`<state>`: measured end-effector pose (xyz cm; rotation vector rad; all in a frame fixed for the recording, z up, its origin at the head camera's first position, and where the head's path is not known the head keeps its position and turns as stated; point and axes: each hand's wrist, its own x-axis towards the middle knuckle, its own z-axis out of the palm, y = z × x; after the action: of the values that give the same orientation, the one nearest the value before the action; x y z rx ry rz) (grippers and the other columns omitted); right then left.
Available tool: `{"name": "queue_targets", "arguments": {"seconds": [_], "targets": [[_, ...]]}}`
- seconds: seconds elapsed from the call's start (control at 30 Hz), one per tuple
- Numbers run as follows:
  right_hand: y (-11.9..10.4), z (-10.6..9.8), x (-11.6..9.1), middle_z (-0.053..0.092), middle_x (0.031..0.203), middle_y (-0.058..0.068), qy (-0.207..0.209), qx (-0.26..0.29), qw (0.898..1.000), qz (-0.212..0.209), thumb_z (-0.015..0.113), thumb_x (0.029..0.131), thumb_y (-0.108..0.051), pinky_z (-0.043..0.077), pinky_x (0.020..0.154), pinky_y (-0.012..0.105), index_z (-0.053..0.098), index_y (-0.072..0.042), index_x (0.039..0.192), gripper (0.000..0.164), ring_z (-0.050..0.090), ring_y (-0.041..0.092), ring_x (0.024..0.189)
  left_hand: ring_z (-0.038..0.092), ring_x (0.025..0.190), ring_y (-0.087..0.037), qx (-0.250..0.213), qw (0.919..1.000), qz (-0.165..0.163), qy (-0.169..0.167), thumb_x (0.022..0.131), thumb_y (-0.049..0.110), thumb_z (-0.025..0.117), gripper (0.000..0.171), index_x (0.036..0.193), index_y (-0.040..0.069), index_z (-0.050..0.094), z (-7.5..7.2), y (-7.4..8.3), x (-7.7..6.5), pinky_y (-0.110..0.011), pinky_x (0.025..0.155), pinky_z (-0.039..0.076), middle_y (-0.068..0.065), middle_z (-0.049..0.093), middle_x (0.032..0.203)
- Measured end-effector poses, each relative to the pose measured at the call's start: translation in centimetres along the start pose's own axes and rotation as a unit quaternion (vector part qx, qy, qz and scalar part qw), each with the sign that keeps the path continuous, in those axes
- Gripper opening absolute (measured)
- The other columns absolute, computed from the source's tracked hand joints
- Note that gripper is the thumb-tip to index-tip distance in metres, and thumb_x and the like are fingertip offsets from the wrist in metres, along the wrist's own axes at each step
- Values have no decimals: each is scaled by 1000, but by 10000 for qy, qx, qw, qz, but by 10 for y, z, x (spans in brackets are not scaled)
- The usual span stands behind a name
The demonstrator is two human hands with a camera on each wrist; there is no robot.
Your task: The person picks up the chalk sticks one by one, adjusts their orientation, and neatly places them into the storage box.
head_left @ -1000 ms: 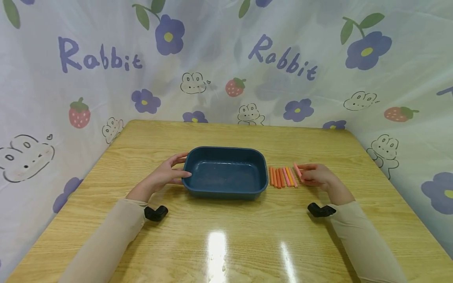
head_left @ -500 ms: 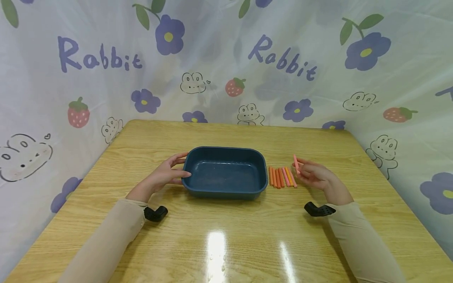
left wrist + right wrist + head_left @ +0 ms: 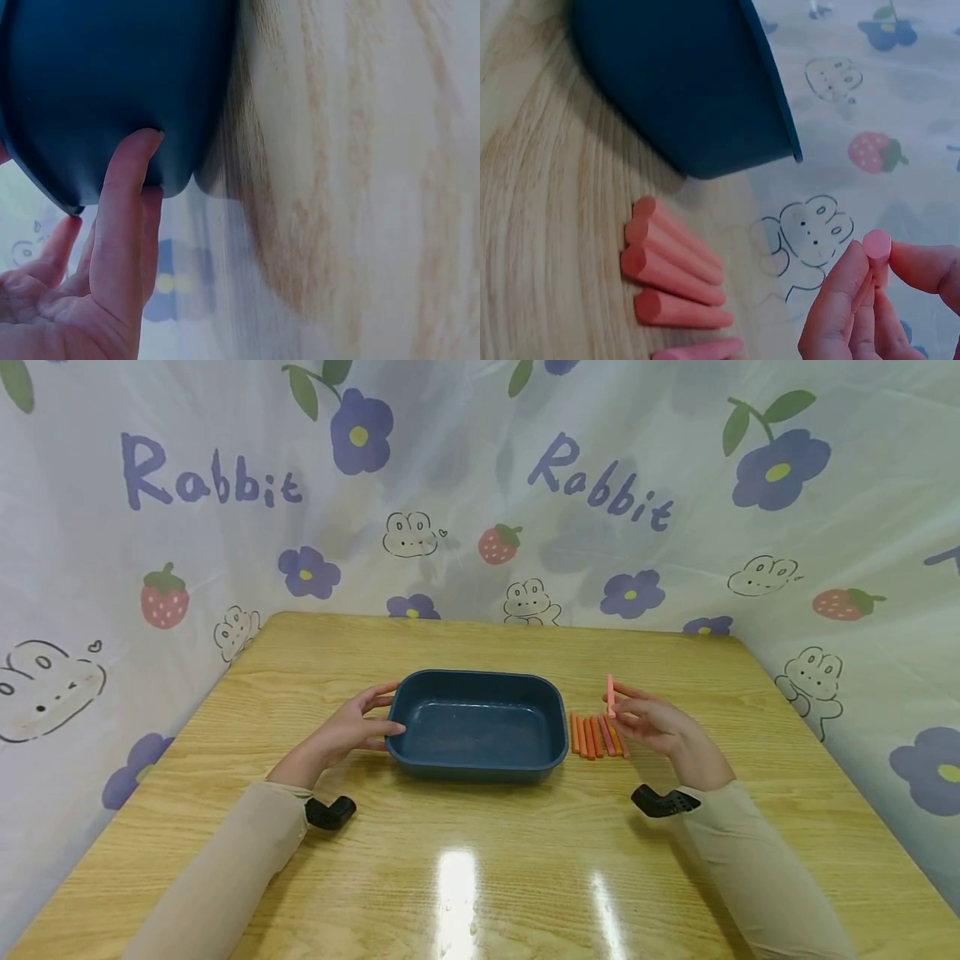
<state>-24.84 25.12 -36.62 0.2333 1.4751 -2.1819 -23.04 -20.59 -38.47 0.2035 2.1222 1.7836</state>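
Observation:
A dark blue rectangular basin (image 3: 480, 735) sits on the table. My left hand (image 3: 348, 722) holds its left end, thumb over the rim and the other fingers against the outer wall (image 3: 120, 82). Right of the basin, my right hand (image 3: 652, 722) pinches a pink chalk stick (image 3: 611, 693) between thumb and fingertips, raised above the table and nearly upright. In the right wrist view its round end (image 3: 876, 244) shows. Under and beside that hand lie several chalk sticks (image 3: 588, 737) in a row, orange, pink and yellow; the hand partly covers the rightmost ones.
The wood-grain table (image 3: 525, 860) stretches around the basin. A white curtain (image 3: 465, 460) with purple flowers, strawberries and rabbits hangs behind it and along both sides. Black wrist mounts (image 3: 330, 812) stick out below both sleeves.
My right hand has lifted the pink chalk stick off the table at the row's right end and carried it left above the row, tilting it upright. The left hand and basin stay put.

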Motion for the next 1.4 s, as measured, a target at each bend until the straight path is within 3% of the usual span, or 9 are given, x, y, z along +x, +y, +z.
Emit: {"name": "queue_targets", "arguments": {"seconds": [0.23, 0.5, 0.67, 0.9, 1.23, 1.4], "targets": [[-6, 16, 3, 43, 116, 9, 30, 31, 10000, 59, 44, 95, 4, 51, 79, 23, 13, -15, 151, 67, 55, 15, 85, 58, 103, -29, 4, 10000, 9, 0, 84, 8, 68, 80, 149, 13, 20, 1, 1, 1, -43, 78, 53, -21, 25, 144], [-12, 35, 8, 52, 106, 9, -238, 25, 9997, 22, 43, 94, 6, 51, 79, 24, 14, -14, 151, 66, 59, 16, 82, 58, 103, -29, 46, 10000, 4, 15, 84, 9, 69, 81, 149, 13, 20, 1, 0, 2, -43, 78, 53, -21, 25, 145], [-14, 48, 12, 50, 108, 11, -417, -69, 9991, 16, 41, 94, 7, 51, 80, 25, 13, -13, 150, 66, 59, 17, 84, 58, 103, -29, 63, 10000, 3, 4, 84, 9, 69, 81, 149, 13, 21, 1, -1, 3, -43, 78, 53, -21, 24, 145], [-15, 66, 19, 37, 120, 14, -633, -229, 9976, 146, 40, 95, 7, 51, 81, 26, 13, -13, 150, 65, 59, 18, 83, 57, 105, -33, 31, 10000, 11, 13, 84, 9, 69, 81, 149, 13, 20, 1, 0, 3, -43, 78, 53, -21, 25, 144], [-13, 88, 29, 37, 120, 11, -569, -401, 9973, 234, 40, 94, 8, 52, 78, 25, 20, -12, 149, 62, 56, 18, 85, 57, 104, -32, 92, 9999, -27, 45, 84, 9, 69, 81, 149, 13, 21, -1, 1, 2, -42, 78, 53, -21, 25, 145], [-12, 102, 36, 37, 123, 11, -554, -262, 9974, 381, 43, 93, 9, 52, 80, 27, 23, -12, 148, 62, 51, 23, 99, 57, 104, -33, 56, 9999, -67, 62, 83, 9, 69, 82, 149, 14, 21, -1, 0, 0, -43, 78, 53, -21, 25, 145]]}}
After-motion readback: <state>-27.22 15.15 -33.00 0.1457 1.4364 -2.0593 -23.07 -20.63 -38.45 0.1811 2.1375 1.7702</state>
